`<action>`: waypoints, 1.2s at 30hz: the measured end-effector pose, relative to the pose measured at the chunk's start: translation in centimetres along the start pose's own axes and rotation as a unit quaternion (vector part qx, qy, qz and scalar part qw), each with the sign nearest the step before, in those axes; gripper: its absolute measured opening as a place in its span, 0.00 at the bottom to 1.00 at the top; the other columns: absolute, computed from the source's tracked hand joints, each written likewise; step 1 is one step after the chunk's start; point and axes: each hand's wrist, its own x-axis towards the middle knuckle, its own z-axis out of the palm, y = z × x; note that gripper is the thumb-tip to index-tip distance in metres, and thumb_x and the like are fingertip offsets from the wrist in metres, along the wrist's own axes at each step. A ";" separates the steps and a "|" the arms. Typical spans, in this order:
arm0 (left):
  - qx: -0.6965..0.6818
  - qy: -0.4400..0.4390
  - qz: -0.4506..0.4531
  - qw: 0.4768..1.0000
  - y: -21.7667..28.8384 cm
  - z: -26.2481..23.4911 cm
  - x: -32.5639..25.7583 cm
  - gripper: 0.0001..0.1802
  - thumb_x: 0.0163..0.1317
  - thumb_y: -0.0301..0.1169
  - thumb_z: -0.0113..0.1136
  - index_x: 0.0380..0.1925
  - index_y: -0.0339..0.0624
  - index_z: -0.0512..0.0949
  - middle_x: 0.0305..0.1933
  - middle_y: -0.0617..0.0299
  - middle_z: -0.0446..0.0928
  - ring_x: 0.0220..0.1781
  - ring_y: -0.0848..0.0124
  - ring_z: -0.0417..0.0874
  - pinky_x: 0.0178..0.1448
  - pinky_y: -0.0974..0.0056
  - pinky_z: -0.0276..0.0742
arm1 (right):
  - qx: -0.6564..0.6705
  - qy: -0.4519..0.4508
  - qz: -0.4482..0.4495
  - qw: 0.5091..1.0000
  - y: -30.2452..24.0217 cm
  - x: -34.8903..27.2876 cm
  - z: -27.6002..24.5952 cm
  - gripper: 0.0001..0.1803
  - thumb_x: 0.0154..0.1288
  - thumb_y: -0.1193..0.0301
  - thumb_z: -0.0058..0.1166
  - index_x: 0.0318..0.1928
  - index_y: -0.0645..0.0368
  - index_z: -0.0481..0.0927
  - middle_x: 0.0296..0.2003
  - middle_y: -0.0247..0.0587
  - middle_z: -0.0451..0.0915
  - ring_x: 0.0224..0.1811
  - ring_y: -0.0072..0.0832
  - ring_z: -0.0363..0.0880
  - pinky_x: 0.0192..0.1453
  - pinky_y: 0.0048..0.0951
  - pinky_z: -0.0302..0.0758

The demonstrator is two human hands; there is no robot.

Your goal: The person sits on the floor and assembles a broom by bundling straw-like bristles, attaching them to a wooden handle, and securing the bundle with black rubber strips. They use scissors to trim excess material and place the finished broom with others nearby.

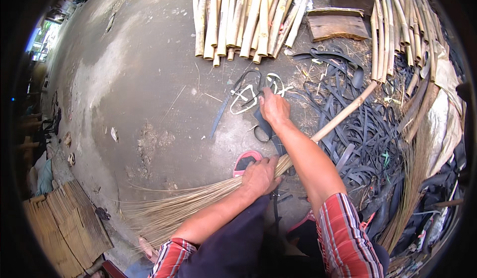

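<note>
- Bare concrete ground (139, 79) lies open to the left; bamboo poles (248, 14) are stacked ahead and black rubber strips (367, 144) crowd the right.
- Left hand (259, 176) is clenched around the broom (198, 198) where bristles meet stick; binding looks unfinished.
- Right hand (273, 108) pinches one black strip (263, 126), apparently for tying.

We wear a short-sleeved shirt in a red plaid crossed with white and dark stripes; its sleeves end above the elbows, leaving both forearms bare. Our hands, the left hand (259, 176) and the right hand (273, 108), are bare too, with no gloves, rings or watch. Dark navy trousers cover our lap, and pink sandals (247, 160) with dark insoles are on our feet.
</note>
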 end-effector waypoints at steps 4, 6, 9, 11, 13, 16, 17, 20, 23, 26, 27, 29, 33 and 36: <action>-0.018 -0.028 0.007 0.999 -1.2 0.2 -0.3 0.40 0.65 0.49 0.71 0.71 0.41 0.67 0.57 0.42 0.82 0.61 0.45 0.85 0.66 0.44 0.77 | -0.048 -0.020 0.022 0.998 0.2 2.4 0.5 0.16 0.78 0.60 0.52 0.57 0.51 0.82 0.42 0.59 0.89 0.49 0.60 0.88 0.56 0.57 0.82; -0.039 -0.022 0.005 0.999 -1.5 0.1 -0.4 0.40 0.64 0.49 0.72 0.70 0.42 0.68 0.57 0.42 0.82 0.61 0.45 0.84 0.67 0.45 0.77 | 0.029 0.025 -0.012 0.999 0.8 1.5 -0.6 0.16 0.79 0.59 0.52 0.57 0.52 0.82 0.40 0.57 0.89 0.47 0.56 0.88 0.55 0.54 0.82; -0.054 -0.040 0.004 0.998 -1.8 -0.3 -0.3 0.41 0.62 0.49 0.73 0.70 0.43 0.70 0.57 0.42 0.81 0.61 0.45 0.85 0.66 0.45 0.79 | 0.216 0.095 -0.057 0.970 1.2 -1.8 -3.8 0.14 0.83 0.63 0.52 0.58 0.57 0.80 0.40 0.46 0.90 0.40 0.35 0.88 0.49 0.39 0.83; -0.058 -0.013 0.013 0.998 -1.8 -0.7 -0.4 0.40 0.61 0.50 0.74 0.69 0.44 0.72 0.57 0.42 0.81 0.60 0.45 0.85 0.65 0.45 0.80 | 0.376 0.165 -0.133 0.902 0.7 -4.8 -6.1 0.12 0.84 0.68 0.47 0.60 0.59 0.76 0.42 0.44 0.88 0.41 0.32 0.87 0.45 0.33 0.81; -0.054 -0.006 0.010 0.998 -1.7 -1.1 -0.4 0.37 0.61 0.49 0.74 0.66 0.44 0.75 0.56 0.44 0.82 0.61 0.46 0.85 0.66 0.46 0.80 | 0.490 0.180 -0.148 0.840 0.7 -8.6 -8.5 0.12 0.86 0.72 0.44 0.62 0.61 0.72 0.43 0.42 0.85 0.41 0.27 0.84 0.43 0.28 0.79; -0.029 -0.011 -0.034 0.999 -1.2 -1.5 -0.3 0.34 0.61 0.49 0.74 0.63 0.45 0.78 0.58 0.46 0.83 0.60 0.46 0.86 0.66 0.48 0.81 | 0.557 0.126 -0.065 0.818 1.5 -15.2 -11.4 0.14 0.87 0.73 0.41 0.66 0.62 0.67 0.41 0.37 0.80 0.38 0.19 0.79 0.39 0.21 0.75; -0.027 -0.011 -0.043 0.999 -1.0 -1.5 -0.3 0.35 0.62 0.50 0.74 0.63 0.44 0.77 0.58 0.45 0.82 0.60 0.46 0.86 0.66 0.48 0.81 | 0.550 0.109 -0.022 0.827 1.9 -17.3 -11.6 0.15 0.87 0.73 0.41 0.67 0.62 0.66 0.39 0.36 0.80 0.36 0.18 0.77 0.38 0.21 0.74; -0.044 0.009 -0.037 0.998 -1.0 -1.2 -0.4 0.37 0.61 0.49 0.75 0.64 0.41 0.76 0.58 0.44 0.83 0.59 0.45 0.86 0.65 0.47 0.81 | 0.525 0.058 0.045 0.848 3.2 -21.9 -10.3 0.15 0.87 0.69 0.43 0.66 0.61 0.66 0.37 0.38 0.81 0.32 0.18 0.78 0.34 0.19 0.74; -0.063 0.024 -0.038 0.997 -1.4 -0.4 -0.8 0.38 0.61 0.48 0.75 0.64 0.38 0.74 0.56 0.42 0.84 0.59 0.44 0.86 0.64 0.46 0.81 | 0.532 0.023 0.088 0.842 4.0 -24.3 -6.2 0.16 0.87 0.65 0.46 0.64 0.62 0.69 0.40 0.42 0.84 0.30 0.22 0.83 0.33 0.22 0.75; -0.071 0.091 -0.010 0.993 -1.9 0.5 -1.0 0.40 0.59 0.44 0.77 0.66 0.37 0.71 0.55 0.39 0.85 0.59 0.43 0.87 0.62 0.45 0.82 | 0.533 -0.018 0.162 0.830 5.0 -24.9 -3.4 0.16 0.87 0.64 0.46 0.63 0.63 0.69 0.44 0.48 0.87 0.30 0.26 0.86 0.33 0.23 0.76; -0.081 0.096 -0.018 0.992 -2.0 0.7 -1.1 0.41 0.59 0.43 0.77 0.67 0.37 0.70 0.55 0.38 0.85 0.59 0.42 0.87 0.61 0.45 0.82 | 0.528 -0.034 0.180 0.829 5.2 -24.9 -2.8 0.16 0.87 0.64 0.46 0.62 0.63 0.70 0.45 0.49 0.87 0.29 0.27 0.87 0.32 0.23 0.77; -0.099 0.093 -0.045 0.990 -2.2 0.9 -0.9 0.43 0.58 0.41 0.77 0.69 0.39 0.67 0.54 0.37 0.85 0.58 0.41 0.87 0.60 0.44 0.83 | 0.520 -0.053 0.211 0.826 5.4 -24.8 -2.2 0.17 0.87 0.64 0.47 0.62 0.64 0.69 0.46 0.50 0.88 0.27 0.28 0.87 0.30 0.23 0.76; -0.113 0.072 -0.077 0.988 -2.2 0.6 -0.7 0.46 0.57 0.38 0.78 0.72 0.43 0.64 0.54 0.37 0.85 0.57 0.40 0.87 0.59 0.44 0.83 | 0.534 -0.091 0.200 0.816 5.5 -23.7 -2.3 0.16 0.85 0.65 0.49 0.61 0.64 0.71 0.45 0.49 0.88 0.24 0.27 0.85 0.28 0.23 0.76; -0.111 0.078 -0.064 0.989 -2.0 0.3 -0.9 0.46 0.56 0.38 0.78 0.73 0.47 0.64 0.54 0.38 0.85 0.56 0.40 0.87 0.59 0.43 0.83 | 0.525 -0.106 0.211 0.818 5.3 -22.9 -2.6 0.15 0.84 0.66 0.49 0.60 0.65 0.72 0.42 0.48 0.88 0.21 0.24 0.82 0.23 0.22 0.72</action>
